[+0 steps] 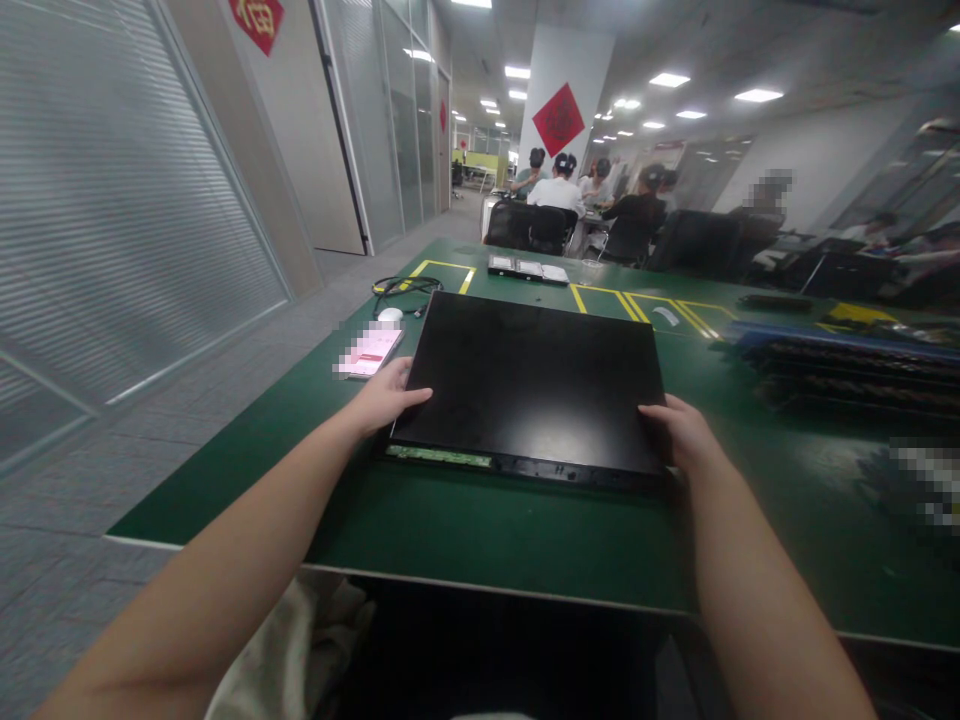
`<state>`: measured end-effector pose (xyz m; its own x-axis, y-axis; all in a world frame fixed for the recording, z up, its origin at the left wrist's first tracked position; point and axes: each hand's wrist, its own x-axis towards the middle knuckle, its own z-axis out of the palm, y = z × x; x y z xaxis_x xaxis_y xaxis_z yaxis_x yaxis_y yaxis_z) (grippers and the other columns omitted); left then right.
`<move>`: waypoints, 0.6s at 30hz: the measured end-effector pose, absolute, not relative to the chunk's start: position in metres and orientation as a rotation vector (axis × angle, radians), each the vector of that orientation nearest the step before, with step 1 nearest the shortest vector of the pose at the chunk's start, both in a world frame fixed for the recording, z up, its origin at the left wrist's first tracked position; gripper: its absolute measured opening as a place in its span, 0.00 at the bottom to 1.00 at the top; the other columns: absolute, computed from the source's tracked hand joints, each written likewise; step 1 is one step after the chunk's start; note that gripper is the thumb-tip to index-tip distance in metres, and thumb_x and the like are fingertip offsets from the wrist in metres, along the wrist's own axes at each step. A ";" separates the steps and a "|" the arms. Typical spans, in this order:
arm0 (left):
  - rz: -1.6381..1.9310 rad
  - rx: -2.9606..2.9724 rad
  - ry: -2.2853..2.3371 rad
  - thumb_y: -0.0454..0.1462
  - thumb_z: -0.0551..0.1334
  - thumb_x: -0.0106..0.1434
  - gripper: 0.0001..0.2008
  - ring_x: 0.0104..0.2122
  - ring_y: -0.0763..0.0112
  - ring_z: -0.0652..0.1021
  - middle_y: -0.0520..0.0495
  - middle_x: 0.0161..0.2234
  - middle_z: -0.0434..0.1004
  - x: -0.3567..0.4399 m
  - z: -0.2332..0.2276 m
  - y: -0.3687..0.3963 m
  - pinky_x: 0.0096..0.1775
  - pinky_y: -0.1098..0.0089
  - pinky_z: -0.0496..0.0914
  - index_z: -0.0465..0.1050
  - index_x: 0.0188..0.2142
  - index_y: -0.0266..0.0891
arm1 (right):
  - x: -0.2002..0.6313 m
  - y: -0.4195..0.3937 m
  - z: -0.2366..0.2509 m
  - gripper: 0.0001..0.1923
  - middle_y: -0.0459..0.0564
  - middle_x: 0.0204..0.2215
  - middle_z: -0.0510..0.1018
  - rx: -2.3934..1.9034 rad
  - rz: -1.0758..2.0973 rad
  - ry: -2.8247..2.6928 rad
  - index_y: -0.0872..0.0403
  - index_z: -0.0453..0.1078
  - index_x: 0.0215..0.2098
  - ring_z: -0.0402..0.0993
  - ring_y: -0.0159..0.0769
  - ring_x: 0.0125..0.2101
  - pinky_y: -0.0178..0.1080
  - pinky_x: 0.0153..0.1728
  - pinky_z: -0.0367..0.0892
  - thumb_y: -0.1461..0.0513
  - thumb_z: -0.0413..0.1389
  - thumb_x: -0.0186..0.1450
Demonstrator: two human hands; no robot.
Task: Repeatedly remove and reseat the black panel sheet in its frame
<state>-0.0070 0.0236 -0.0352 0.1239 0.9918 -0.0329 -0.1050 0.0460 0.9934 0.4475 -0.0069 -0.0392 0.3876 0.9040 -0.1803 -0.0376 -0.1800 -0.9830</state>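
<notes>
A black LCD panel (532, 375) faces up over the green table (510, 535), its long near edge toward me. Along the left part of that edge runs a thin green circuit board (439, 457). My left hand (384, 395) is closed on the panel's left side, thumb on the front surface and fingers around the edge. On the opposite side, my right hand (684, 432) grips the edge in the same way, its fingertips hidden underneath. Whether the panel rests on the table or is slightly raised, I cannot tell.
Left of the panel lie a phone (373, 350), a white rounded object (390, 315) and a coiled black cable (405, 290). Flat silver-and-black units (529, 268) sit at the far edge near yellow tape lines (450, 265). Stacked dark panels (840, 365) are at right. Several people sit beyond.
</notes>
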 end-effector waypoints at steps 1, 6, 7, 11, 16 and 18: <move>1.142 1.155 1.062 0.28 0.75 0.50 0.27 0.48 0.53 0.85 0.45 0.44 0.87 -0.007 -0.035 0.024 0.54 0.50 0.77 0.69 0.47 0.40 | 0.448 -0.007 -0.040 0.18 0.47 0.28 0.83 -1.504 1.032 -0.821 0.48 0.75 0.34 0.79 0.44 0.30 0.42 0.29 0.71 0.62 0.67 0.43; 1.133 1.162 1.061 0.28 0.75 0.50 0.27 0.48 0.53 0.85 0.45 0.43 0.87 -0.007 -0.035 0.023 0.55 0.49 0.76 0.69 0.47 0.40 | 0.447 -0.008 -0.039 0.17 0.46 0.27 0.82 -1.506 1.034 -0.836 0.48 0.76 0.34 0.79 0.45 0.30 0.42 0.29 0.71 0.62 0.67 0.44; 1.132 1.165 1.060 0.29 0.75 0.50 0.27 0.49 0.52 0.85 0.45 0.44 0.87 -0.007 -0.034 0.023 0.55 0.48 0.76 0.69 0.47 0.40 | 0.447 -0.008 -0.039 0.17 0.47 0.27 0.82 -1.512 1.028 -0.830 0.48 0.76 0.33 0.79 0.44 0.30 0.42 0.28 0.71 0.62 0.67 0.44; 1.142 1.174 1.050 0.29 0.75 0.49 0.27 0.52 0.50 0.83 0.41 0.46 0.86 -0.007 -0.034 0.023 0.57 0.47 0.74 0.69 0.47 0.39 | 0.446 -0.009 -0.036 0.16 0.47 0.25 0.81 -1.544 1.032 -0.817 0.48 0.74 0.32 0.76 0.43 0.26 0.42 0.26 0.69 0.63 0.66 0.44; 1.139 1.202 1.053 0.29 0.75 0.49 0.27 0.55 0.48 0.81 0.40 0.49 0.85 -0.007 -0.035 0.024 0.59 0.44 0.71 0.69 0.47 0.39 | 0.448 -0.008 -0.037 0.17 0.46 0.25 0.80 -1.546 1.037 -0.830 0.48 0.73 0.33 0.76 0.42 0.25 0.42 0.26 0.69 0.63 0.66 0.44; 1.139 1.217 1.052 0.30 0.75 0.49 0.27 0.56 0.48 0.80 0.39 0.50 0.84 -0.008 -0.036 0.024 0.61 0.44 0.70 0.69 0.47 0.40 | 0.448 -0.007 -0.037 0.17 0.46 0.25 0.81 -1.533 1.039 -0.830 0.48 0.72 0.33 0.76 0.42 0.25 0.42 0.27 0.70 0.63 0.66 0.44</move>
